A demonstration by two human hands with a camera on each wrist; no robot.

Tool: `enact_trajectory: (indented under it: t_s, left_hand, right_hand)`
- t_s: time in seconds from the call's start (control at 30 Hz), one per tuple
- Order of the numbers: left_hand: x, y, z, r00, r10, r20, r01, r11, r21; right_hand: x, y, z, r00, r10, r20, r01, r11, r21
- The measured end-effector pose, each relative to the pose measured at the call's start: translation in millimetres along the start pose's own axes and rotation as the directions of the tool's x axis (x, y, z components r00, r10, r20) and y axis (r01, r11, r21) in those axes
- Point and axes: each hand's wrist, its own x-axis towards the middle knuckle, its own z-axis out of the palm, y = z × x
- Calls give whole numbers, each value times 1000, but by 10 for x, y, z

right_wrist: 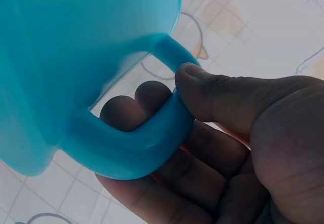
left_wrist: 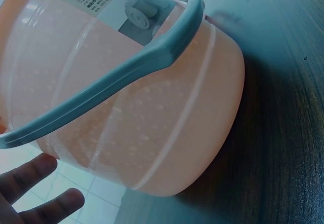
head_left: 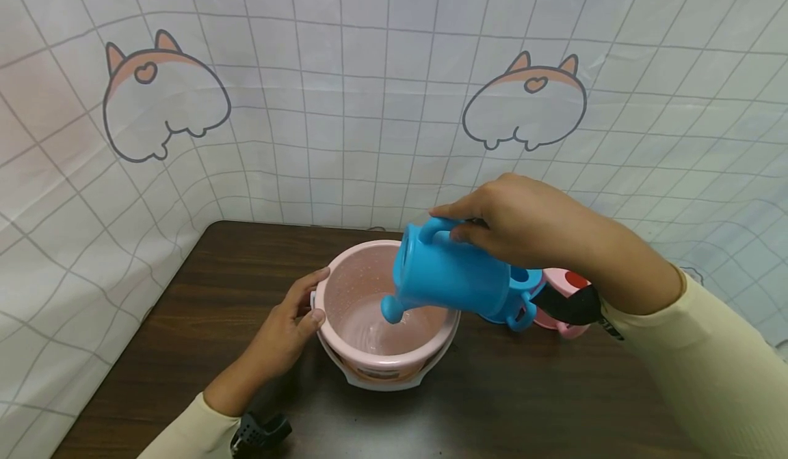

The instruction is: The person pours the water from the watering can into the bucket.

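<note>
A pink plastic bucket [head_left: 382, 362] with a pale handle round its lower side stands on the dark table. My left hand [head_left: 284, 329] holds its left rim, thumb and a fingertip on the edge; in the left wrist view, two fingers [left_wrist: 53, 211] extend apart from the wall. Over the bucket's mouth my right hand [head_left: 523, 219] grips the handle of a blue watering can [head_left: 452, 274]. The can is tilted, its spout head low over the bucket. In the right wrist view, thumb and fingers curl round that handle [right_wrist: 126, 155]. Rippled water shows at the bucket's bottom.
A second blue container [head_left: 523, 308] with a loop handle stands right of the bucket, partly behind the held can. Beside it is a pink container [head_left: 554, 278] with a red part, partly hidden by my wrist. A gridded white curtain [head_left: 369, 103] hangs behind the table [head_left: 246, 267].
</note>
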Motion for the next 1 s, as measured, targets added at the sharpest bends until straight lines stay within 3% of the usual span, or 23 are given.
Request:
enact_trajectory:
  t_s: [0.3,0.57,1.0]
  left_hand:
    - [2,0,1,1000,2,0,-2,1000,-4]
    - [8,-3,-8,1000,-4,10,4,1000,-5]
    - [8,33,-22,999,-26,24,26,1000,7]
  right_hand:
    - [-80,78,14,999,25,-30,-23,998,63]
    - [-239,269,100,992,71,-106,-56,989,139]
    - [-454,464,269,967,78,-244,-48,990,129]
